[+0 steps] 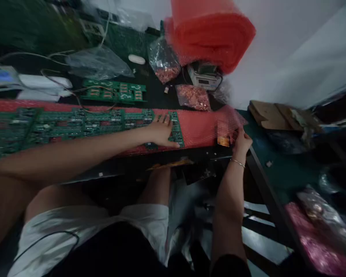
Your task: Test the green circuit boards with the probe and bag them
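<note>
White shorts (pixel 144 219) fill the near edge, below a dark workbench (pixel 155 91). On it a row of green circuit boards (pixel 83 121) lies on a red bubble-wrap strip (pixel 198 127), long axis left to right. The left hand (pixel 161 131) rests flat, fingers spread, on the row's right end. The right hand (pixel 242 143), further right, is pinched on the strip's loose end. Behind the strip a red bubble-wrap roll (pixel 210 34) sits by a white wall (pixel 282 46).
</note>
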A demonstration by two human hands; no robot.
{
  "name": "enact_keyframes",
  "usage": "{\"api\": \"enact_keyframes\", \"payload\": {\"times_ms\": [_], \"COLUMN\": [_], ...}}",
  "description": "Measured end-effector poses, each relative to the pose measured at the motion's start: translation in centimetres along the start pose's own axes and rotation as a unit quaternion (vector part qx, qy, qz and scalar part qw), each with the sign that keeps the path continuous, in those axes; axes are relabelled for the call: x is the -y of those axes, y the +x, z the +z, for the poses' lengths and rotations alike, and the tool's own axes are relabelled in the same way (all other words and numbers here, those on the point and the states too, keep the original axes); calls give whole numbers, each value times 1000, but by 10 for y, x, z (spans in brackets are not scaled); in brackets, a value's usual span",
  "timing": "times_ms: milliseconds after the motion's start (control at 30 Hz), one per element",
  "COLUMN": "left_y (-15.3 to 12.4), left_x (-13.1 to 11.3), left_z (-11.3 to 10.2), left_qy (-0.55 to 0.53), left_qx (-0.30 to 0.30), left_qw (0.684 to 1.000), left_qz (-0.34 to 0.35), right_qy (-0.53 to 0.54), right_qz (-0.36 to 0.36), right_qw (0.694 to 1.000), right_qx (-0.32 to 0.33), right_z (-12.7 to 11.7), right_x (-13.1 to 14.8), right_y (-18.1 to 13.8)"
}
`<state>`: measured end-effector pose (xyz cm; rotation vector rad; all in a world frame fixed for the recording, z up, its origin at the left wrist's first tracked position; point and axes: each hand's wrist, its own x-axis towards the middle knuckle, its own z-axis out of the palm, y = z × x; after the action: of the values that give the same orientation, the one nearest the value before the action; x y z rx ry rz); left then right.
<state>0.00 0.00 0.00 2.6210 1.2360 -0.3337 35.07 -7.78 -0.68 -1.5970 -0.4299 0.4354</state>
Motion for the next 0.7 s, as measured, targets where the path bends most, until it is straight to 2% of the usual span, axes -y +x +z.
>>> {"api": "enact_keyframes", "payload": {"times_ms": [100, 200, 400, 533, 700], "left_y": [-5, 3, 52, 84, 104], "left_x": [0, -13, -65, -87, -107], "left_z": [13, 19, 7, -3, -3], "left_qy": [-18, -42, -86, -106, -122], "left_qx": [-25, -42, -76, -88, -111], "left_qw": [999, 998, 992, 990, 986], "left_qz": [4, 20, 44, 43, 36], "right_qy": [24, -9, -192, -195, -180], "right_qz": [16, -24, -171, -198, -261], "right_qw": [1000, 1000, 966, 960, 948], "right_qx": [3, 1, -34, -21, 23], "right_z": [9, 13, 3, -4, 1], "right_x": [9, 10, -6, -10, -7], "right_y": [1, 5, 21, 22, 1]}}
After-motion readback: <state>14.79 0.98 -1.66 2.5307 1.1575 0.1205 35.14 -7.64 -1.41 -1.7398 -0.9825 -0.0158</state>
